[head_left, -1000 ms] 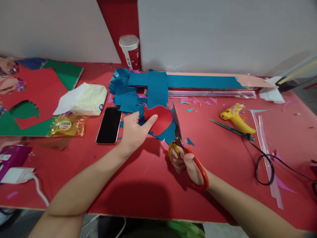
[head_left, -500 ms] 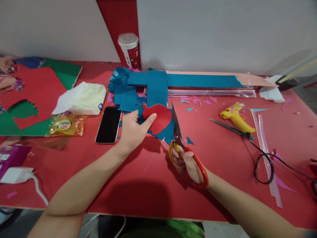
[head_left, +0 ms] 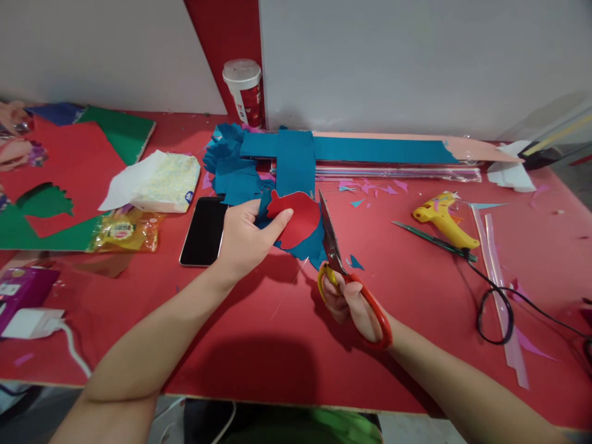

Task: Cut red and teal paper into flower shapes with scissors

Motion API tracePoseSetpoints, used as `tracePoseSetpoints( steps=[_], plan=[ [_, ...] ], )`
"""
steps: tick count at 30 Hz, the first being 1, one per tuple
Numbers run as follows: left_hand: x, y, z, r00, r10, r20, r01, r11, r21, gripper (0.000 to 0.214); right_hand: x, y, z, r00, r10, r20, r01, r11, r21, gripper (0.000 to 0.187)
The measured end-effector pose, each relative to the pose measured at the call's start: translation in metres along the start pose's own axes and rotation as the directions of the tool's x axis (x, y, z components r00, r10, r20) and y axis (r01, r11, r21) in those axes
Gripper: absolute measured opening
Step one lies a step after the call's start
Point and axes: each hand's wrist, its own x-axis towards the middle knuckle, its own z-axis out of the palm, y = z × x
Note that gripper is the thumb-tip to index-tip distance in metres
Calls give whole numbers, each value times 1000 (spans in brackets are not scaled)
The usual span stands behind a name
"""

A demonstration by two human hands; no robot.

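My left hand (head_left: 243, 237) pinches a red cut-out shape (head_left: 298, 219) laid on a piece of blue paper (head_left: 312, 246), lifted slightly above the red table (head_left: 259, 327). My right hand (head_left: 351, 302) has its fingers through the red and yellow handles of a pair of scissors (head_left: 340, 268). The blades run up the right edge of the blue paper, close beside the red shape. Small blue scraps (head_left: 355, 264) lie just right of the blades.
A black phone (head_left: 203, 231) lies left of my hand, with a tissue pack (head_left: 155, 182) and a snack packet (head_left: 123, 231) beyond. Blue paper strips (head_left: 374, 150), a cup (head_left: 245, 89), a yellow glue gun (head_left: 441, 216) with black cord (head_left: 497, 302), and another person's hands (head_left: 12, 132) at far left.
My left hand and the paper have edged slightly up and left. The scissors stay at the paper's right edge, barely moved.
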Motion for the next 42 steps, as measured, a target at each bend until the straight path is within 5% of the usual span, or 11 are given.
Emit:
tracePoseSetpoints(
  steps=[20,27,42],
  plan=[
    [1,-4,1,999,-53,-2,53,998,-26,23,-3,-7,2,1000,-6,0,6,997,-74,59],
    [0,-3,2,997,-74,-7,74,996,-47,22,-2,1,0,999,37,-3,-37,999,39,57],
    [-1,-4,6,995,-103,-15,101,991,-89,21,-3,15,-5,997,-73,-40,70,994,-82,53]
  ],
)
